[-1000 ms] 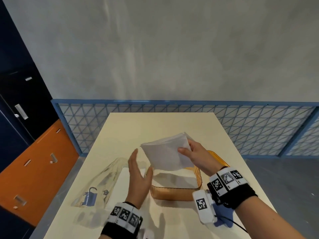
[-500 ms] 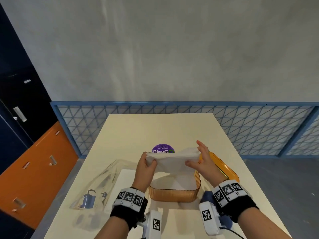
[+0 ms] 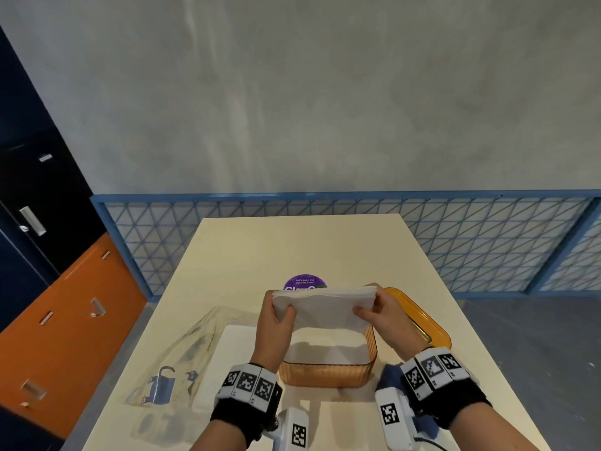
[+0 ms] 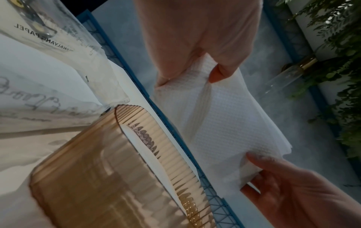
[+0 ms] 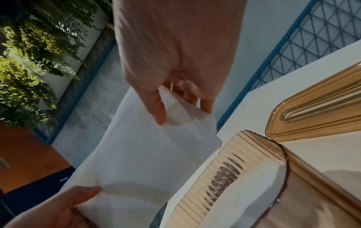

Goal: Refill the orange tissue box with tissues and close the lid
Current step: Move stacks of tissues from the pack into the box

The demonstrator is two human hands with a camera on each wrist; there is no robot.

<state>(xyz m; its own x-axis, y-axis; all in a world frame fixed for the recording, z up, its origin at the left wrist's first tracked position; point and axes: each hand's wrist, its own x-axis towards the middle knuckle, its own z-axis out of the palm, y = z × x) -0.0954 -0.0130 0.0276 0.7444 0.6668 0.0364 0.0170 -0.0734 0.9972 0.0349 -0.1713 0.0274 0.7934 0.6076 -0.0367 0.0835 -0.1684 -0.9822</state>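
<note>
A white stack of tissues (image 3: 322, 309) (image 4: 218, 117) (image 5: 140, 154) hangs just above the open orange tissue box (image 3: 327, 374) (image 4: 109, 177) (image 5: 293, 192). My left hand (image 3: 276, 315) (image 4: 195, 67) pinches its left end with thumb on the near face. My right hand (image 3: 374, 312) (image 5: 175, 108) pinches the right end the same way. White tissue lies inside the box. The orange lid (image 3: 419, 320) (image 5: 316, 111), with its slot, lies flat on the table to the box's right.
A clear plastic tissue wrapper (image 3: 182, 356) and a white flat pack (image 3: 227, 359) lie left of the box. A purple round sticker (image 3: 304, 283) sits behind the stack. The cream table (image 3: 299, 245) ends at a blue mesh fence (image 3: 487, 242).
My left hand came up from beside the box and took the stack's left end. The stack, held tilted by the right hand alone, now sits level and lower over the box.
</note>
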